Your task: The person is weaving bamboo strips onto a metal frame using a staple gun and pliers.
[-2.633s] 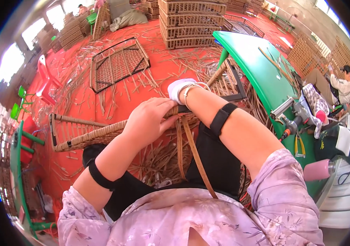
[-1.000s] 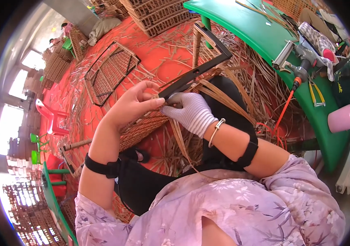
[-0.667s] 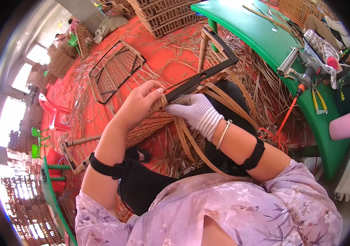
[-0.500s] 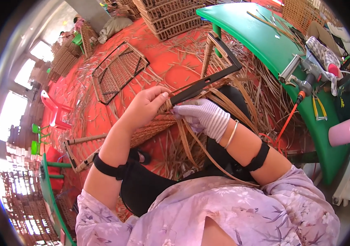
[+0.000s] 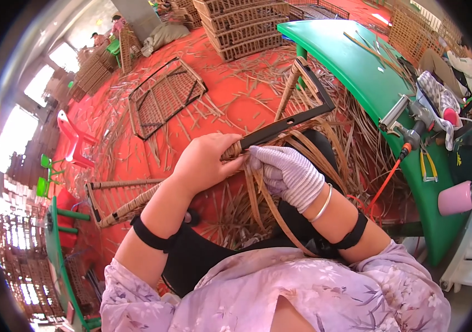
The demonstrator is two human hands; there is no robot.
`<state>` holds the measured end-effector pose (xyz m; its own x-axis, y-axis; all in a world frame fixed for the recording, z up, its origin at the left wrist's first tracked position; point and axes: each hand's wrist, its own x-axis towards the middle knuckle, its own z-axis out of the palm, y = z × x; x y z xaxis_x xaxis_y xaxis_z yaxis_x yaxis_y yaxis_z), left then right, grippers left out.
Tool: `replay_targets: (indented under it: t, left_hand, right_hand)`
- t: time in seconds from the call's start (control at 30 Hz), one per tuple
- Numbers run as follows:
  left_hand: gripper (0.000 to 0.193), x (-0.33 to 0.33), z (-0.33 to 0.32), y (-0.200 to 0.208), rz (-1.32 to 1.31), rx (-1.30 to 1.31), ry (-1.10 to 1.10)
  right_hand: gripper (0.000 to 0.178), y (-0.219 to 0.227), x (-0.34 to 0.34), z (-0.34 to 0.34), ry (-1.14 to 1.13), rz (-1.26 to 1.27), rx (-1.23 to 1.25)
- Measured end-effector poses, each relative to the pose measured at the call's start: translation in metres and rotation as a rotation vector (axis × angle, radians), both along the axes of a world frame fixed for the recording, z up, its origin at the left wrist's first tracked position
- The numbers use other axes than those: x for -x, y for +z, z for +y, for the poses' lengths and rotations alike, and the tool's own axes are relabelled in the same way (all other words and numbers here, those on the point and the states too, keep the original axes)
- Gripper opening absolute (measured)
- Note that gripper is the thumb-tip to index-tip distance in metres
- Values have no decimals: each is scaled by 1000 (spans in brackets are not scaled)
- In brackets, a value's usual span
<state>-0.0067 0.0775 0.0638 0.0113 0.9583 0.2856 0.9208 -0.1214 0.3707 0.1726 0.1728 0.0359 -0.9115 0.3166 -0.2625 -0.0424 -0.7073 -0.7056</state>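
Note:
Across my lap rests a black frame (image 5: 285,124), partly wrapped with brown woven strips along its edge. My bare left hand (image 5: 208,161) is closed around the wrapped bar, its thumb and fingers near the end of the wrapping. In a pale ribbed glove, my right hand (image 5: 290,176) pinches a flat brown strip (image 5: 278,214) close against the bar, right beside the left fingertips. The strip's tail hangs down toward my lap, and more loose strips (image 5: 321,163) pass behind the glove. The exact pinch point is hidden by the fingers.
Another woven frame (image 5: 166,99) lies on the red floor (image 5: 230,102) among scattered strips. A green table (image 5: 352,61) at the right carries a power tool (image 5: 413,133), yellow-handled pliers (image 5: 428,166) and a pink bottle (image 5: 457,199). Stacked woven baskets (image 5: 241,27) stand at the back.
My left hand has rolled further over the bar, its thumb now lower beside the right fingers. The right hand has shifted slightly down and right, still pinching the strip. The whole view has shifted a little.

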Motion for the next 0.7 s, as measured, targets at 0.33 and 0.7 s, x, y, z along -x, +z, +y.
replay_targets:
  t: [0.33,0.7]
  left_hand:
    - [33,-4,0,-7,198,-110,88]
    - [27,-6,4,-8,239,-155,212]
  right_hand:
    - [27,10,13,6,-22,36,69]
    - [30,6,27,19,34,191,239]
